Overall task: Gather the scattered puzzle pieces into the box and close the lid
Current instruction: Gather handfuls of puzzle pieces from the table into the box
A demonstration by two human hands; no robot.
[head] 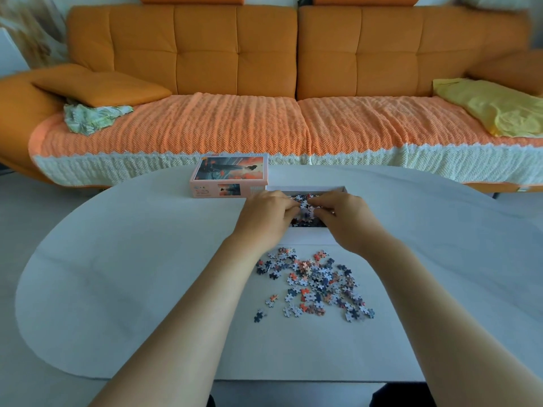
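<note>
A: Two hands are reaching over the box. Holding anything?
B: The left hand and right hand are together pinching a clump of pieces above the open box.
A: The remaining puzzle pieces?
B: Lying scattered on the table, just nearer than the box. The lid is sitting at its far left.
</note>
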